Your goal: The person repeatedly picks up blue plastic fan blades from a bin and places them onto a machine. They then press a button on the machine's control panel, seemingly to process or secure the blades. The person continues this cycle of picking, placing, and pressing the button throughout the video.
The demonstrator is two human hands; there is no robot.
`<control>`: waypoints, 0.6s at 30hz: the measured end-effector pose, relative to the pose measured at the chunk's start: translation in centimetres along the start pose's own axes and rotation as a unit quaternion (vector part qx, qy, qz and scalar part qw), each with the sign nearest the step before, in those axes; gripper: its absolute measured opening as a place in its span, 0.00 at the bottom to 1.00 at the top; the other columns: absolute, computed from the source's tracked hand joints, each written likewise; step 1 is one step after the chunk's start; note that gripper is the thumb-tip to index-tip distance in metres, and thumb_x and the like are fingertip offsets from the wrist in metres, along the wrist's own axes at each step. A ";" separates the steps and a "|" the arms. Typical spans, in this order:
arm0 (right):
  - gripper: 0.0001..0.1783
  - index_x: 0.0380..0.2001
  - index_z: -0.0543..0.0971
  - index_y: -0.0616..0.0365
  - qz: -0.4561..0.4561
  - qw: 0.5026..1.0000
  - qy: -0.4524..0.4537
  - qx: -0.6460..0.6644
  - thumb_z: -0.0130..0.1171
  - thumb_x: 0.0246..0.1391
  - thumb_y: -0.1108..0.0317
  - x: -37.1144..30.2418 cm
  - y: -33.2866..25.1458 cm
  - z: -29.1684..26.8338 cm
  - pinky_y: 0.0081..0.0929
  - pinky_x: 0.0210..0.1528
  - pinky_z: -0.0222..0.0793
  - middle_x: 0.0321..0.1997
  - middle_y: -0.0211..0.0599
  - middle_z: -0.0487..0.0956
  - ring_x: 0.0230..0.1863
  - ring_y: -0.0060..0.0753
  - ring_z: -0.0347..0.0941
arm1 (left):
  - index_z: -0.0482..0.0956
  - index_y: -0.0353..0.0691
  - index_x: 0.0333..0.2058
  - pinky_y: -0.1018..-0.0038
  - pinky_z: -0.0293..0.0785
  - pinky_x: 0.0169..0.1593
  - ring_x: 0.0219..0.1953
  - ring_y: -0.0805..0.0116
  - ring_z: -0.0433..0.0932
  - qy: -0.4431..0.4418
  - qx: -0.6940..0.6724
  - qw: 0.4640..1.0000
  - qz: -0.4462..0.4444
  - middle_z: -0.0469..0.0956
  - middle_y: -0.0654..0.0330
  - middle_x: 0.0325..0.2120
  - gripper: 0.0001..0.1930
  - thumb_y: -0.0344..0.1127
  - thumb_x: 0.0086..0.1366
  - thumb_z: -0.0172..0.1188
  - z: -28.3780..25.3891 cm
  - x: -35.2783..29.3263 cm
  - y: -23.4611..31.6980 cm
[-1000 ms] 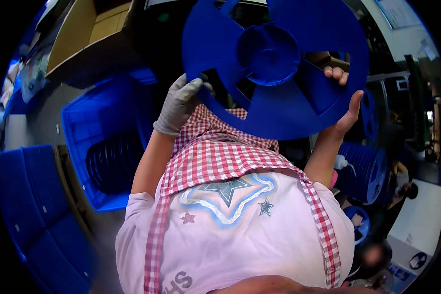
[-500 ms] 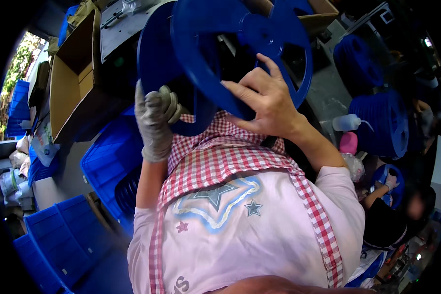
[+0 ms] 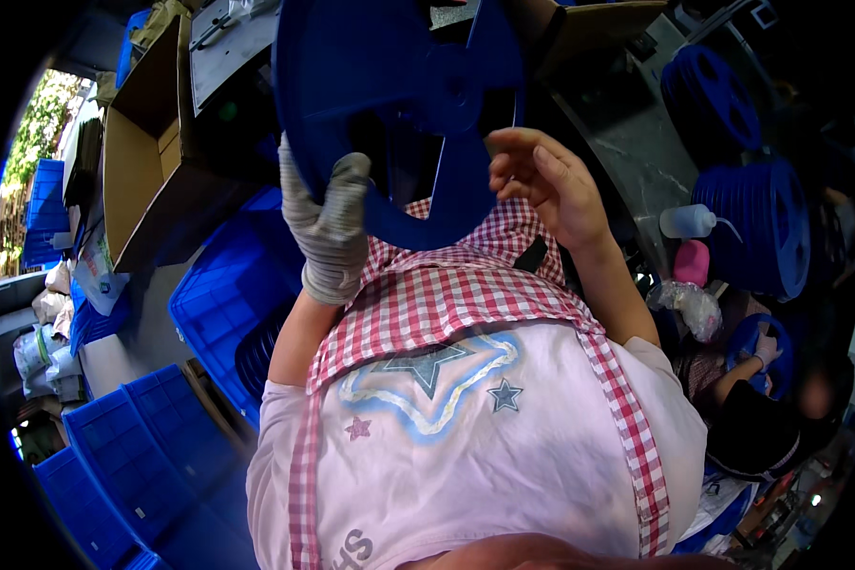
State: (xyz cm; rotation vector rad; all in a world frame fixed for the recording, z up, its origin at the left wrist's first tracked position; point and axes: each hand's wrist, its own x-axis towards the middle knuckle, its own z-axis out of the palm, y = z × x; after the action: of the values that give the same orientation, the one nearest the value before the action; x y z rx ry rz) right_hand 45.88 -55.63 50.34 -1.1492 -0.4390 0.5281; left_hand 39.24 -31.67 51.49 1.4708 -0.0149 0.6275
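A large blue plastic reel point(image 3: 399, 214), with openings round its hub, is held up in front of my apron. My left hand point(image 3: 327, 223), in a pale grey glove, grips the reel's lower left rim with the thumb across the near side. My bare right hand point(image 3: 556, 190) is raised at the reel's right rim. Its fingers are loosely bent and spread, with nothing in them; whether the fingertips touch the rim, I cannot tell. The reel's upper edge runs out of view.
An open cardboard box point(image 3: 142, 204) and blue crates point(image 3: 142, 442) are at left. Stacked blue reels point(image 3: 750, 228), a squeeze bottle point(image 3: 687, 221) and a pink object point(image 3: 692, 261) are at right. Beyond them a co-worker point(image 3: 746, 418) handles a blue round part.
The reel has turned from showing two separated discs to nearly one face, and shifted left. My right hand has come off its face to the right rim. My left hand keeps its grip.
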 end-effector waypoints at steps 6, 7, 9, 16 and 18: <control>0.44 0.59 0.61 0.64 0.072 0.964 0.001 0.258 0.33 0.59 0.34 0.2 1.9 0.1 0.39 0.56 0.69 0.56 0.54 0.69 0.56 0.46 0.69 | 0.62 0.42 0.59 0.71 0.72 0.21 0.17 0.66 0.73 -0.370 0.292 0.815 0.337 0.73 0.59 0.26 0.38 0.26 0.46 0.63 1.7 1.3 1.3; 0.47 0.62 0.57 0.62 0.046 0.994 0.058 0.083 0.35 0.55 0.30 -0.2 3.0 -0.6 0.42 0.57 0.67 0.60 0.55 0.66 0.60 0.50 0.65 | 0.73 0.38 0.47 0.74 0.63 0.18 0.16 0.68 0.67 -0.423 0.302 0.752 0.406 0.63 0.67 0.16 0.25 0.32 0.47 0.64 2.2 1.5 1.7; 0.47 0.62 0.57 0.61 0.013 0.996 0.087 -0.032 0.36 0.55 0.30 -0.3 2.7 -1.4 0.42 0.57 0.67 0.60 0.55 0.66 0.59 0.50 0.65 | 0.71 0.55 0.52 0.78 0.61 0.19 0.17 0.74 0.63 -0.461 0.330 0.667 0.483 0.58 0.69 0.17 0.28 0.32 0.49 0.61 2.5 1.7 1.3; 0.48 0.63 0.57 0.59 -0.021 0.995 0.091 -0.033 0.39 0.52 0.30 0.4 2.2 -2.0 0.41 0.54 0.68 0.58 0.55 0.67 0.57 0.50 0.67 | 0.65 0.76 0.56 0.79 0.64 0.26 0.22 0.74 0.64 -0.476 0.385 0.608 0.505 0.58 0.70 0.22 0.36 0.32 0.49 0.62 2.6 3.5 0.6; 0.48 0.63 0.57 0.59 -0.027 0.994 0.096 -0.037 0.40 0.52 0.30 0.6 2.1 -2.1 0.41 0.54 0.68 0.58 0.54 0.67 0.56 0.50 0.67 | 0.64 0.80 0.55 0.79 0.66 0.30 0.25 0.74 0.66 -0.485 0.401 0.598 0.497 0.60 0.71 0.24 0.37 0.33 0.48 0.63 2.4 3.6 -0.1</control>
State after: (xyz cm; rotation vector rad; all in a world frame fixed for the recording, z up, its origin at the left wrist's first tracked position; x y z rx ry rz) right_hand 47.24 -56.18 47.67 -1.2441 -0.3250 0.3523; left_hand 43.21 -32.49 53.11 2.5199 -1.7395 0.6178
